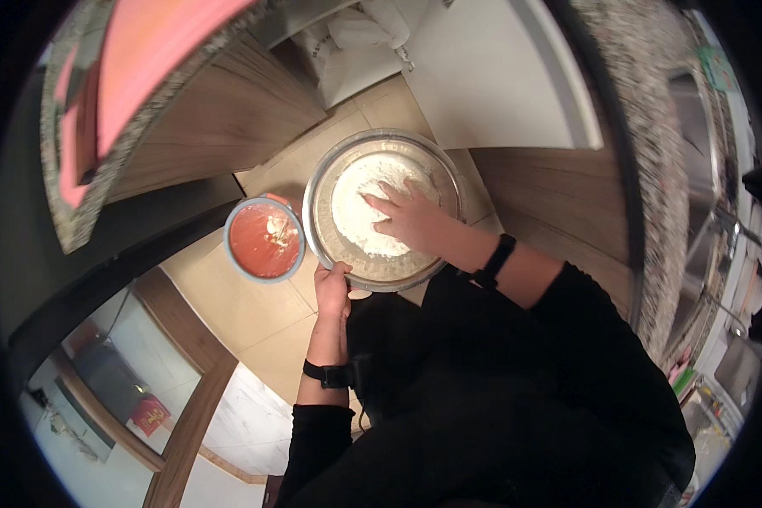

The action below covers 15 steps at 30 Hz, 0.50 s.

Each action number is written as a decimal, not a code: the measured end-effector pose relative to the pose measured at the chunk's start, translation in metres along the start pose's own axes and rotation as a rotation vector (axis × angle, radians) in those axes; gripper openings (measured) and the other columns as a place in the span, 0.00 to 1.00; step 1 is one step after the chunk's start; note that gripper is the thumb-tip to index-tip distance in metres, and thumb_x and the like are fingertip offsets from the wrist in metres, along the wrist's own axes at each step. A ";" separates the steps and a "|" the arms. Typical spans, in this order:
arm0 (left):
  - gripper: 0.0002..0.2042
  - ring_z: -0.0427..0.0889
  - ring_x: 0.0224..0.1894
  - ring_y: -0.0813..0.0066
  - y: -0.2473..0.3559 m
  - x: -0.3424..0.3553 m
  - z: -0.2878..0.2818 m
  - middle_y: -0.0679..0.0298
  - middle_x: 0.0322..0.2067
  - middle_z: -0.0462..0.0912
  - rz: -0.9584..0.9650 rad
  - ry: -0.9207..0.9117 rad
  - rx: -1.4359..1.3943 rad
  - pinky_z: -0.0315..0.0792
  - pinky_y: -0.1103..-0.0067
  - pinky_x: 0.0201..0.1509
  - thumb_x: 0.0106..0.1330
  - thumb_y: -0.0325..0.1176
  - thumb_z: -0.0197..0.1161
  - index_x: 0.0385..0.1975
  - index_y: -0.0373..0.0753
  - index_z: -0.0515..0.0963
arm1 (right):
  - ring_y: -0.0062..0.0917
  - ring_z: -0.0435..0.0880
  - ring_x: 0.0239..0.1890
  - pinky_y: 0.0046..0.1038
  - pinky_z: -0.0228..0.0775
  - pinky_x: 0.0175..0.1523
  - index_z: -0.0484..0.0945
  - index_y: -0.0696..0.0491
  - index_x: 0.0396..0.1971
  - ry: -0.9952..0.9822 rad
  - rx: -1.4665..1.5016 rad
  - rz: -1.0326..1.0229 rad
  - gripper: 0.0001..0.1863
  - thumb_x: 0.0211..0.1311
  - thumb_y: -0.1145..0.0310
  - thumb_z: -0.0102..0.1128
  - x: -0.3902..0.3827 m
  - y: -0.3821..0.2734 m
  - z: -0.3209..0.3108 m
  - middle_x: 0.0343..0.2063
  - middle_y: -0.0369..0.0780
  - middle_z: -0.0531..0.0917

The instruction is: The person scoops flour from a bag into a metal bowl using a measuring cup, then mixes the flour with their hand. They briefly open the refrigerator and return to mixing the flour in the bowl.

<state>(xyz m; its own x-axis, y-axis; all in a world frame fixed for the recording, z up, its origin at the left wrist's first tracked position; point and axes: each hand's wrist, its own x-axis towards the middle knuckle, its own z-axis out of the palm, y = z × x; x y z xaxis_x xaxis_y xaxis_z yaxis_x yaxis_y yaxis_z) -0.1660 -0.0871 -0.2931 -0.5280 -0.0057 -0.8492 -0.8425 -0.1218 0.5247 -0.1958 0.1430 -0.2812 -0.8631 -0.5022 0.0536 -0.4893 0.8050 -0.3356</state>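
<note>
A wide, round metal bowl [315, 190] holds a heap of white powder [356, 203] that looks like flour. At its lower left rim my left hand [332, 286] is closed, thumb on top and fingers below the edge. My right hand [408, 216] reaches in from the right, palm down, fingers spread on the powder and nothing gripped. To the left of the bowl stands a red-orange bucket or tub [250, 241] with a grey rim. White residue clings to its inside, and an orange part shows at its far edge.
Beige floor tiles [271, 317] lie beneath. An open white cabinet door [499, 76] juts out beyond the bowl, next to a white plastic bag [368, 30]. Granite counters [665, 161] run along the right and far left; a wood-framed glass door [186, 406] stands at lower left.
</note>
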 end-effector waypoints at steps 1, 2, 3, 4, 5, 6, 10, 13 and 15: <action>0.12 0.77 0.21 0.72 0.012 -0.024 -0.004 0.62 0.27 0.77 0.008 -0.014 0.022 0.74 0.78 0.18 0.55 0.23 0.52 0.41 0.35 0.70 | 0.40 0.69 0.58 0.51 0.61 0.58 0.83 0.45 0.40 -0.045 0.000 0.003 0.13 0.54 0.65 0.56 -0.001 -0.010 -0.015 0.54 0.40 0.75; 0.13 0.78 0.22 0.72 0.025 -0.050 -0.009 0.61 0.28 0.78 0.018 -0.035 0.039 0.75 0.78 0.19 0.55 0.23 0.52 0.41 0.35 0.70 | 0.40 0.67 0.61 0.52 0.61 0.58 0.82 0.46 0.41 -0.164 -0.027 0.016 0.14 0.53 0.66 0.57 -0.002 -0.021 -0.035 0.56 0.39 0.74; 0.14 0.79 0.22 0.71 0.036 -0.072 -0.013 0.59 0.29 0.79 0.031 -0.068 0.023 0.76 0.77 0.20 0.55 0.23 0.52 0.43 0.34 0.69 | 0.40 0.71 0.56 0.45 0.65 0.58 0.82 0.48 0.39 -0.196 -0.049 0.043 0.13 0.54 0.67 0.55 -0.007 -0.029 -0.055 0.56 0.41 0.73; 0.14 0.79 0.23 0.71 0.049 -0.093 -0.015 0.59 0.29 0.79 0.057 -0.075 0.042 0.76 0.77 0.20 0.55 0.23 0.52 0.43 0.34 0.69 | 0.40 0.72 0.55 0.41 0.66 0.57 0.82 0.48 0.39 -0.218 -0.002 0.118 0.12 0.54 0.68 0.55 -0.009 -0.042 -0.075 0.55 0.42 0.73; 0.14 0.79 0.23 0.71 0.060 -0.113 -0.017 0.59 0.29 0.79 0.075 -0.081 0.065 0.76 0.77 0.21 0.55 0.23 0.52 0.43 0.33 0.69 | 0.40 0.73 0.54 0.38 0.67 0.57 0.82 0.48 0.38 -0.235 0.045 0.199 0.12 0.54 0.69 0.54 -0.012 -0.056 -0.094 0.55 0.43 0.73; 0.15 0.79 0.23 0.71 0.071 -0.132 -0.018 0.58 0.30 0.79 0.073 -0.075 0.101 0.76 0.77 0.21 0.55 0.23 0.52 0.43 0.33 0.69 | 0.39 0.74 0.53 0.35 0.68 0.56 0.82 0.49 0.38 -0.242 0.095 0.285 0.12 0.54 0.70 0.54 -0.017 -0.071 -0.112 0.55 0.44 0.73; 0.16 0.76 0.18 0.76 0.103 -0.200 -0.016 0.61 0.28 0.79 0.159 -0.233 0.167 0.70 0.82 0.14 0.54 0.24 0.53 0.44 0.33 0.71 | 0.37 0.77 0.48 0.32 0.70 0.53 0.80 0.45 0.43 -0.077 0.063 0.254 0.15 0.54 0.69 0.54 -0.051 -0.129 -0.172 0.47 0.44 0.76; 0.14 0.75 0.17 0.75 0.116 -0.237 -0.010 0.61 0.25 0.78 0.180 -0.303 0.339 0.69 0.81 0.14 0.55 0.24 0.53 0.42 0.34 0.71 | 0.38 0.76 0.51 0.34 0.69 0.55 0.79 0.46 0.45 0.137 -0.310 0.261 0.15 0.56 0.70 0.53 -0.088 -0.157 -0.209 0.49 0.44 0.76; 0.12 0.75 0.17 0.74 0.114 -0.260 -0.001 0.62 0.24 0.77 0.182 -0.358 0.407 0.69 0.80 0.15 0.55 0.25 0.53 0.40 0.35 0.71 | 0.39 0.75 0.53 0.34 0.69 0.56 0.78 0.46 0.48 -0.057 -0.110 0.473 0.19 0.54 0.71 0.57 -0.111 -0.172 -0.224 0.54 0.47 0.72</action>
<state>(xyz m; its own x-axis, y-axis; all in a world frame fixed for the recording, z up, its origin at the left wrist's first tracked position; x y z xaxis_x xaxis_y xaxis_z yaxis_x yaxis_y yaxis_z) -0.1242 -0.1004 -0.0126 -0.6114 0.3548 -0.7073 -0.6704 0.2426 0.7012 -0.0440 0.1314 -0.0183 -0.9872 -0.0873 -0.1335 -0.0581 0.9762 -0.2088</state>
